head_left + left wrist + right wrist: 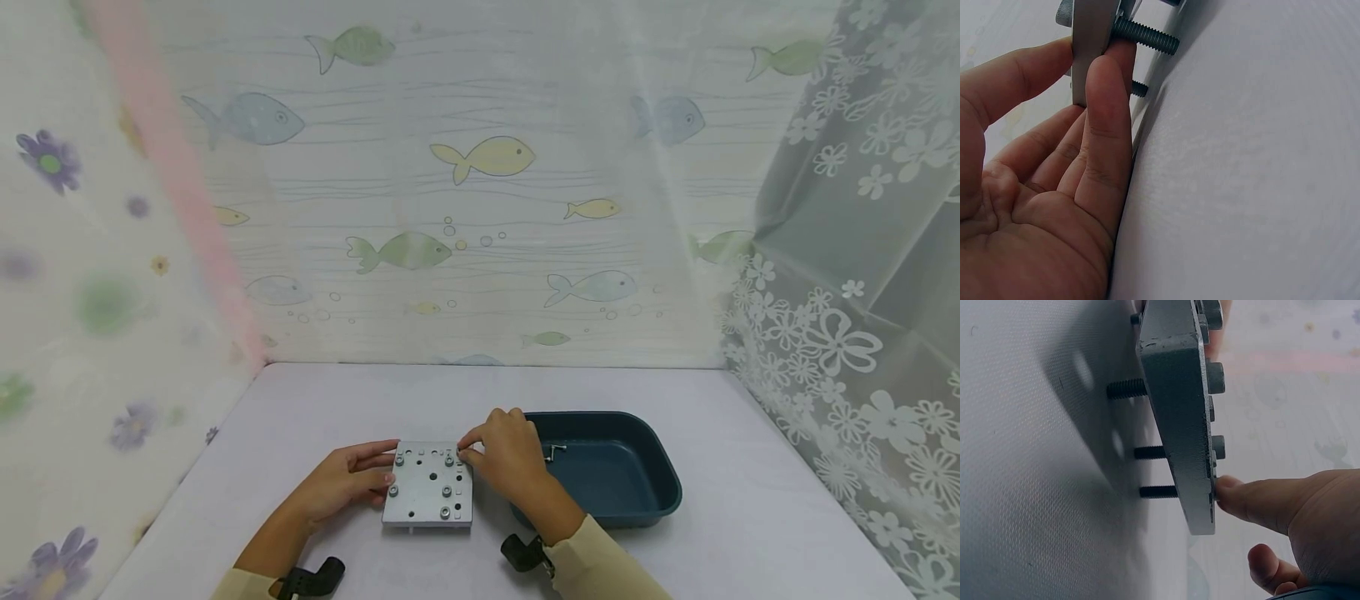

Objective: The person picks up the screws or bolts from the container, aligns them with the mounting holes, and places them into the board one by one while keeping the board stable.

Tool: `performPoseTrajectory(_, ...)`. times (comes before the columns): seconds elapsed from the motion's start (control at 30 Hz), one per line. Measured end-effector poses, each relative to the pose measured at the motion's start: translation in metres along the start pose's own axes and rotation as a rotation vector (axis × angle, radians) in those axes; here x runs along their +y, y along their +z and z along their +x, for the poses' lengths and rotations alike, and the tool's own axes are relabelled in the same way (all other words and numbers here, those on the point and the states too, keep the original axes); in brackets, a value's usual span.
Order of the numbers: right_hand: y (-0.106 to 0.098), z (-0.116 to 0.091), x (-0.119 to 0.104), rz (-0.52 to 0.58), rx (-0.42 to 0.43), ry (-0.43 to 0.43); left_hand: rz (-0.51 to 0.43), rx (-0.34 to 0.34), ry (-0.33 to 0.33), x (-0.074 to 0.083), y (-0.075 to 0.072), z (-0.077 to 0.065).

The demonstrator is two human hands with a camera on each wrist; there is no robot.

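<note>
A square silver metal plate (420,507) with holes and several socket-head screws is held just above the table. My left hand (347,482) grips its left edge, thumb on one side and fingers underneath in the left wrist view. A threaded screw shank (1147,35) sticks out below the plate there. My right hand (510,450) is at the plate's far right corner, thumb and index finger pinching at a screw whose head the fingertips hide. In the right wrist view a fingertip (1229,490) touches the upper face, and a screw shank (1157,492) protrudes opposite it.
A dark blue tray (667,492) stands right of the plate, partly behind the right forearm. Small metal pieces (553,452) lie in its left part. The white table (330,400) meets a fish-patterned curtain (480,317) at the back.
</note>
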State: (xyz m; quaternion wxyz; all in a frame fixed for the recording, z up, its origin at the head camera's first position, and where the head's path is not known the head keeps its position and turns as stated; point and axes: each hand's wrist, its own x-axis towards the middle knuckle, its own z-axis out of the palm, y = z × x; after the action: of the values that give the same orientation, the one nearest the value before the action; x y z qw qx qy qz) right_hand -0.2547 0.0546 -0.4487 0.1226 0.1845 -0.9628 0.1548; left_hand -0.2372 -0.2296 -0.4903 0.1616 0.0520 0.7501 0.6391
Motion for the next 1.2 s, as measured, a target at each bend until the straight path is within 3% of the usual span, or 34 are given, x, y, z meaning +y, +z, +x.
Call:
performPoseTrajectory(0.7, -0.002, -0.001, 0.003, -0.012, -0.014, 0.0, 0.001, 0.0, -0.005, 0.001, 0.001, 0.0)
performPoseTrajectory(0.97, -0.012, 0.0, 0.005, 0.096, -0.024, 0.011, 0.002, 0.005, -0.005, 0.001, 0.001, 0.001)
performPoseTrajectory(1.2, -0.03, 0.005, 0.013, 0.256, -0.098, 0.006, 0.002, 0.01, -0.01, 0.0, 0.0, 0.002)
